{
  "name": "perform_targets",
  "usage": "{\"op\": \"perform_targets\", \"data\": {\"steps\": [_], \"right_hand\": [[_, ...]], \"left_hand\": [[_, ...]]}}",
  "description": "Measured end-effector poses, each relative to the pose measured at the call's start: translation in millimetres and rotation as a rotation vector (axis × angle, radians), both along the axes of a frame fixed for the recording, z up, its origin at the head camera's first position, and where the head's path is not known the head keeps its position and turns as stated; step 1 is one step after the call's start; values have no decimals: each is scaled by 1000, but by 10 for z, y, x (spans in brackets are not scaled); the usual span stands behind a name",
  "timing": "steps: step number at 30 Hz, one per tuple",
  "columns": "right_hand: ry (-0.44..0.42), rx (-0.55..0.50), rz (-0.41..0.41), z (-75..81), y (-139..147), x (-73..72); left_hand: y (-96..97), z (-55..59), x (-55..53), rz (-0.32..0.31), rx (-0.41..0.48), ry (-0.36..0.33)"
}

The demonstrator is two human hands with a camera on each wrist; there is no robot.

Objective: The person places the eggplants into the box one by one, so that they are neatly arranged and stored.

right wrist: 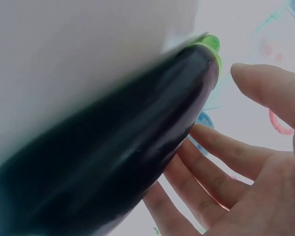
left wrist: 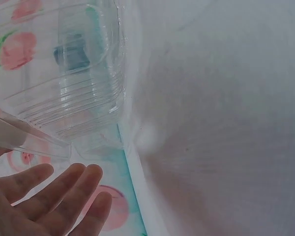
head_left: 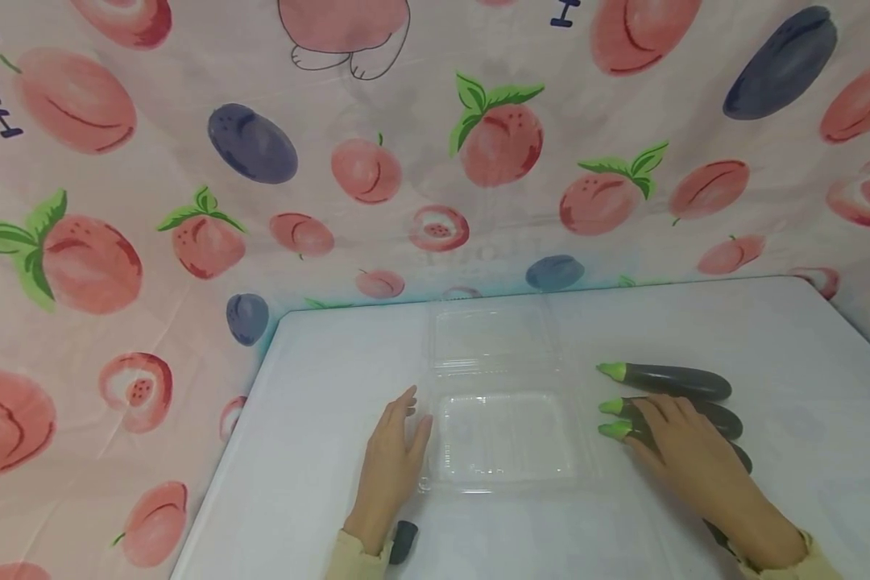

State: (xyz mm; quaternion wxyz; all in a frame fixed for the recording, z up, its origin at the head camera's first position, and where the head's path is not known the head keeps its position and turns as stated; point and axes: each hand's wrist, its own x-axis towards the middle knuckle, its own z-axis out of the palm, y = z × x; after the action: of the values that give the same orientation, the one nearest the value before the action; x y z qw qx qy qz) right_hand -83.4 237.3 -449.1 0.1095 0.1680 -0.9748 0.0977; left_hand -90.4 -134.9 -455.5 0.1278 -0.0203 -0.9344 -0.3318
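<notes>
A clear plastic clamshell box lies open on the white table, its lid folded back away from me. Beside its left edge is my left hand, fingers loosely extended; in the left wrist view they appear close to the box's ribbed side. On the right, three dark eggplants with green stem ends lie in a row: a far one, a middle one and a near one. My right hand reaches over the nearer two, partly hiding them. In the right wrist view its thumb stands apart from an eggplant, fingers alongside.
The white table ends at a back edge against a fruit-printed cloth, which also hangs along the left side. A small black object shows by the left wrist.
</notes>
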Motion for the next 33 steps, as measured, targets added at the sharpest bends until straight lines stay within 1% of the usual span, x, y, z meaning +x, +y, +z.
{"op": "perform_targets", "data": {"steps": [5, 7, 12, 15, 24, 33], "right_hand": [[-32, 12, -9, -2, 23, -2], [-46, 19, -12, 2, 34, 0], [-30, 39, 4, -10, 64, 11], [-17, 55, 16, -15, 80, 16], [-23, 107, 52, -43, 112, 9], [-38, 114, 65, -47, 104, 0]], "left_hand": [[-13, -27, -23, -8, 46, -27], [-21, -37, -34, -12, 78, -43], [-37, -61, -57, -34, 194, -92], [-42, -84, -71, -40, 238, -116], [-38, -145, -96, -46, 288, -184], [-41, -158, -99, -47, 315, -191]]}}
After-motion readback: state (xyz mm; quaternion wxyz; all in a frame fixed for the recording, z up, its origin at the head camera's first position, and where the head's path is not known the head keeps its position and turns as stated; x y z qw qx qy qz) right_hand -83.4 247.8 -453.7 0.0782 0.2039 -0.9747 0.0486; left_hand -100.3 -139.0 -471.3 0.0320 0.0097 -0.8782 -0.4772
